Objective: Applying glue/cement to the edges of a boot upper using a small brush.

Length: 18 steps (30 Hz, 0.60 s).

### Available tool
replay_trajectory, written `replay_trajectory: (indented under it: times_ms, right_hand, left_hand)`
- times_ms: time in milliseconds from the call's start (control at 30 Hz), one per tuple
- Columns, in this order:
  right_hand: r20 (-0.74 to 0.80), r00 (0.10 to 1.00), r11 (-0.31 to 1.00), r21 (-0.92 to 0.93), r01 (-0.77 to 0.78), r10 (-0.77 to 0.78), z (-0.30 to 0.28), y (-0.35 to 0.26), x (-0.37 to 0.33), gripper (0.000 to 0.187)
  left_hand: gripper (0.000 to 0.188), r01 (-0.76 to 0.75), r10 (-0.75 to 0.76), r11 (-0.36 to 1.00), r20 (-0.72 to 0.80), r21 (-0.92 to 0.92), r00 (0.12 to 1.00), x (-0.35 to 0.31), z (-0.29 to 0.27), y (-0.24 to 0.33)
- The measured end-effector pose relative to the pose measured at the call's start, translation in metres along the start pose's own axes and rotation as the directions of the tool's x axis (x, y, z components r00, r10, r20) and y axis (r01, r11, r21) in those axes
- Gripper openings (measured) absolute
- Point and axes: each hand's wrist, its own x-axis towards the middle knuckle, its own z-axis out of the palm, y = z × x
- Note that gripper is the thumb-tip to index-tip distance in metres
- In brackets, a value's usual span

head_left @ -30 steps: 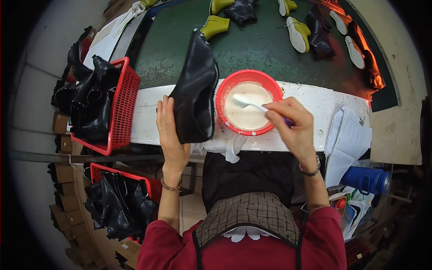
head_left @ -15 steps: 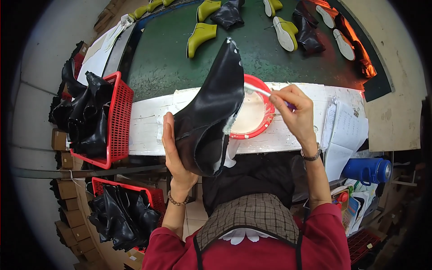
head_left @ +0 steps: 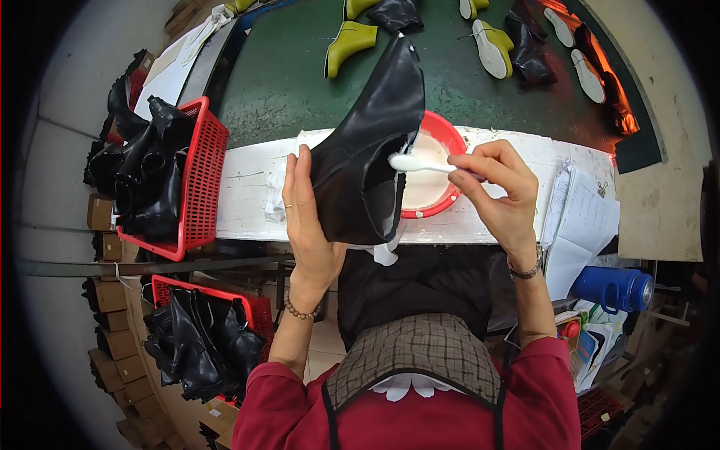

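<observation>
A black leather boot upper (head_left: 375, 109) is held up over the white bench, its bottom open and its edges smeared white. My left hand (head_left: 309, 217) grips it from the left side, the fingers lying along the leather and the thumb hidden behind it. My right hand (head_left: 501, 186) pinches the handle of a small white brush (head_left: 420, 163), which looks like a toothbrush. The brush's white-coated head is at the right edge of the upper's opening. Behind the brush stands a red bowl (head_left: 455, 142) holding creamy white liquid, partly covered by the upper.
Red baskets of black uppers stand at left, one higher (head_left: 206, 161) and one lower (head_left: 259, 319). Yellow-green boots (head_left: 351, 45) and more black uppers lie on the green surface (head_left: 300, 97). Papers (head_left: 581, 217) and a blue jug (head_left: 611, 289) are at right.
The boot upper has turned and moved up, showing more of its bottom opening. My right hand has brought the brush head from the upper's far side edge down to the opening's rim.
</observation>
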Motion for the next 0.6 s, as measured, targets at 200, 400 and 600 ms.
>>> replay_trajectory:
  times_ms: [200,400,600]
  right_hand:
    - [0.113,0.991,0.997,-0.027,0.072,-0.068,-0.002,-0.015,-0.011,0.021]
    - [0.223,0.973,0.998,0.021,-0.061,0.055,-0.003,-0.018,-0.005,0.019]
    - [0.167,0.966,0.885,-0.455,-0.100,0.195,-0.001,0.048,0.014,0.011]
  left_hand:
    - [0.083,0.019,-0.017,1.000,-0.092,0.024,0.996,0.011,0.006,0.001]
    - [0.075,0.013,-0.003,0.994,-0.096,0.110,0.995,0.009,0.002,-0.008]
    - [0.058,0.410,-0.429,0.883,-0.037,-0.230,0.902,0.000,-0.044,-0.030]
